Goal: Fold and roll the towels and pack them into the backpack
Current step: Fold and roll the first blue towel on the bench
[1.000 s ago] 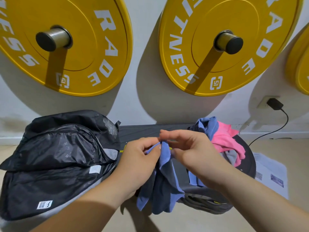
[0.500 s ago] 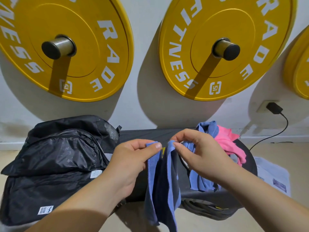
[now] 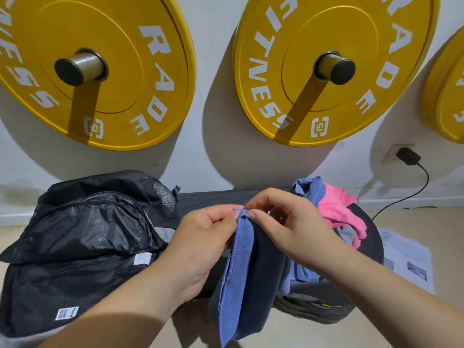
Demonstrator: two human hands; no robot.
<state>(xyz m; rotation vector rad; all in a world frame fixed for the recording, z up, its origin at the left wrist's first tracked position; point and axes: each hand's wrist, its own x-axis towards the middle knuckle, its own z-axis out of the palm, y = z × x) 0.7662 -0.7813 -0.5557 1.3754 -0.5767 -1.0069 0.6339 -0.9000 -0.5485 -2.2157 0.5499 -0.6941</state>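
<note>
Both your left hand (image 3: 200, 244) and right hand (image 3: 288, 229) pinch the blue towel (image 3: 241, 272) at one top corner, cloth hanging below your fingers, backpack (image 3: 82, 247) left; a loosened pinch could drop it.

Bright hard light from upper right; weight plates (image 3: 376, 33) shadow wall (image 3: 216, 121) down-left; edges bowed.

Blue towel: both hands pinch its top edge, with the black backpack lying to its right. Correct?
No. The head view shows the black backpack lying left of the blue towel, not right. The left hand and right hand do both pinch its top edge.
</note>
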